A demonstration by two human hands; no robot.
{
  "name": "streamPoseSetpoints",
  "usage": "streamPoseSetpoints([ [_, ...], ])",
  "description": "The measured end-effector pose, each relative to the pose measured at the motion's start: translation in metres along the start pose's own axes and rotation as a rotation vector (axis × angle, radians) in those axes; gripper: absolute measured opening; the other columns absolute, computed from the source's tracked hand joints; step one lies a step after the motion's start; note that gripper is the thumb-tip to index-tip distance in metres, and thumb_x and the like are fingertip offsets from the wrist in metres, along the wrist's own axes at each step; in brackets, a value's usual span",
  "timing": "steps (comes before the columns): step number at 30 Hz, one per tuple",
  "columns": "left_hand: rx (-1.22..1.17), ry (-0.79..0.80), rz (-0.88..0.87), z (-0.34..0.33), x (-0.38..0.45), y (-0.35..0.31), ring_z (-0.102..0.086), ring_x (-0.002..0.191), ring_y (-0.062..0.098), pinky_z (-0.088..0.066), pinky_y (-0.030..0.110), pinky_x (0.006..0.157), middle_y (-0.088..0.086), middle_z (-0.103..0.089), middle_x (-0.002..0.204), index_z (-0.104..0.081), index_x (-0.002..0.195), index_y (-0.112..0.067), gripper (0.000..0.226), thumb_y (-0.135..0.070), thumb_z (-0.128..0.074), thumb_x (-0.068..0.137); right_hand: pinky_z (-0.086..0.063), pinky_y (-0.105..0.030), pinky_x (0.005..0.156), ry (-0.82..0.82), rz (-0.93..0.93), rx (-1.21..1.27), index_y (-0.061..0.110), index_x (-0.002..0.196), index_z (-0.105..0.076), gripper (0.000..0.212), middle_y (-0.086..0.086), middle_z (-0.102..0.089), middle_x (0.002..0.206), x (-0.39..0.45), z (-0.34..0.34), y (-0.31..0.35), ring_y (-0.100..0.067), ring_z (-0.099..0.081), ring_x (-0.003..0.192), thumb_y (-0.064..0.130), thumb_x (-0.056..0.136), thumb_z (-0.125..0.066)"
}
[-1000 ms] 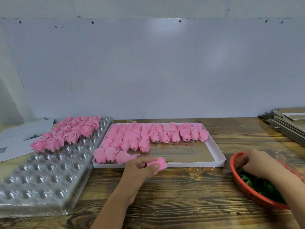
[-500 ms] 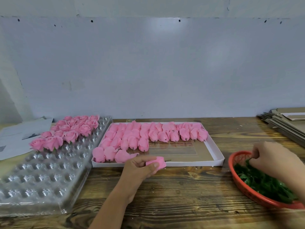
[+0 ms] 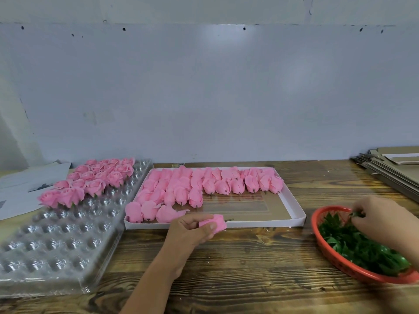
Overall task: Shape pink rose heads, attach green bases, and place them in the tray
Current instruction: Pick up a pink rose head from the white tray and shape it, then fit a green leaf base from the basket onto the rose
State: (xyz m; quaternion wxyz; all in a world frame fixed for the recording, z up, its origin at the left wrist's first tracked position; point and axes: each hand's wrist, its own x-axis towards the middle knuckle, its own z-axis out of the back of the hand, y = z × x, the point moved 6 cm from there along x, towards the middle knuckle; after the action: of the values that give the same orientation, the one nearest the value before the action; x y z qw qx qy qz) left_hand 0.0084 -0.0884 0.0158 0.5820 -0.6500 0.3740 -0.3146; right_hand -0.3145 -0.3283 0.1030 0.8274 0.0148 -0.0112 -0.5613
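Rose heads: unshaped pink ones [image 3: 181,189] fill a white box [image 3: 292,200] on the bench [image 3: 249,257]; finished roses [image 3: 90,182] sit in the clear tray [image 3: 56,241]. Red basket [image 3: 328,252]: right hand [image 3: 383,219] fingers pinch a green base [image 3: 356,214]. Left hand [image 3: 190,232] fingers grip one pink rose head [image 3: 218,224] just before the box.
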Motion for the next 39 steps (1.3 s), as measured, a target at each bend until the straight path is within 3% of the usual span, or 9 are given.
streamPoseSetpoints([
  [5, -0.002, 0.007, 0.008, 0.000, 0.001, 0.001, -0.071, 0.107, 0.019, -0.060, 0.030, 0.089, -0.001, -0.077, 0.110, -0.081, 0.105, -0.025, 0.025, -0.020, -0.081, 0.080, -0.057, -0.037, 0.069, -0.015, -0.031, 0.092, 0.019, 0.086, -0.068, 0.018, -0.002, -0.066, 0.082, 0.004, 0.000, -0.007, -0.017, -0.061, 0.074, 0.005, 0.089, -0.057],
  [10, -0.006, 0.016, -0.010, 0.000, 0.001, 0.001, -0.071, 0.107, 0.023, -0.059, 0.034, 0.091, 0.003, -0.077, 0.111, -0.080, 0.107, -0.023, 0.032, -0.028, -0.083, 0.075, -0.043, -0.032, 0.056, -0.110, 0.022, 0.221, 0.031, 0.085, -0.064, 0.031, -0.006, -0.063, 0.091, -0.001, 0.005, -0.002, -0.017, -0.055, 0.071, 0.001, 0.085, -0.058],
  [15, -0.024, 0.018, -0.011, 0.000, 0.001, 0.002, -0.072, 0.108, 0.022, -0.060, 0.030, 0.088, 0.003, -0.077, 0.112, -0.080, 0.107, -0.023, 0.034, -0.028, -0.084, 0.074, -0.046, -0.024, 0.047, -0.012, 0.007, 0.218, 0.029, 0.098, -0.063, 0.026, 0.004, -0.064, 0.082, -0.002, -0.006, -0.009, -0.012, -0.064, 0.059, 0.007, 0.090, -0.055],
  [22, -0.030, 0.012, -0.002, 0.000, 0.001, 0.002, -0.072, 0.107, 0.021, -0.060, 0.027, 0.085, 0.003, -0.077, 0.111, -0.080, 0.106, -0.024, 0.032, -0.026, -0.084, 0.074, -0.041, -0.021, 0.051, -0.030, 0.083, 0.263, 0.034, 0.100, -0.064, 0.007, 0.016, -0.061, 0.077, -0.002, -0.009, -0.011, -0.004, -0.062, 0.065, 0.033, 0.092, -0.064],
  [26, -0.029, 0.012, -0.004, 0.000, 0.002, 0.002, -0.072, 0.107, 0.021, -0.060, 0.029, 0.086, 0.003, -0.077, 0.112, -0.080, 0.107, -0.023, 0.036, -0.029, -0.085, 0.072, -0.048, -0.030, 0.062, -0.024, 0.066, 0.288, 0.026, 0.108, -0.072, 0.020, 0.011, -0.067, 0.079, 0.000, -0.012, -0.014, -0.010, -0.065, 0.073, 0.021, 0.099, -0.054],
  [30, -0.027, 0.011, -0.010, 0.000, 0.002, 0.001, -0.071, 0.108, 0.021, -0.059, 0.030, 0.088, 0.003, -0.076, 0.113, -0.080, 0.107, -0.023, 0.039, -0.032, -0.086, 0.069, -0.052, -0.038, 0.083, -0.044, 0.076, 0.277, 0.024, 0.114, -0.071, 0.021, 0.002, -0.071, 0.103, -0.003, -0.012, -0.013, -0.019, -0.063, 0.090, 0.018, 0.095, -0.063],
  [35, -0.029, 0.010, -0.011, -0.001, 0.001, 0.000, -0.072, 0.107, 0.020, -0.060, 0.029, 0.086, 0.001, -0.077, 0.112, -0.081, 0.105, -0.026, 0.039, -0.034, -0.086, 0.067, -0.049, -0.036, 0.076, -0.086, 0.118, 0.335, 0.038, 0.100, -0.069, 0.017, 0.011, -0.067, 0.089, -0.009, -0.003, -0.012, -0.016, -0.063, 0.089, 0.031, 0.086, -0.076],
  [39, -0.042, 0.009, -0.010, -0.001, 0.000, -0.001, -0.072, 0.107, 0.020, -0.060, 0.028, 0.085, 0.002, -0.077, 0.111, -0.081, 0.104, -0.026, 0.042, -0.036, -0.087, 0.064, -0.052, -0.038, 0.073, -0.206, 0.142, 0.348, 0.044, 0.093, -0.067, 0.018, 0.010, -0.072, 0.092, -0.013, 0.009, -0.011, -0.016, -0.066, 0.087, 0.033, 0.084, -0.076],
])
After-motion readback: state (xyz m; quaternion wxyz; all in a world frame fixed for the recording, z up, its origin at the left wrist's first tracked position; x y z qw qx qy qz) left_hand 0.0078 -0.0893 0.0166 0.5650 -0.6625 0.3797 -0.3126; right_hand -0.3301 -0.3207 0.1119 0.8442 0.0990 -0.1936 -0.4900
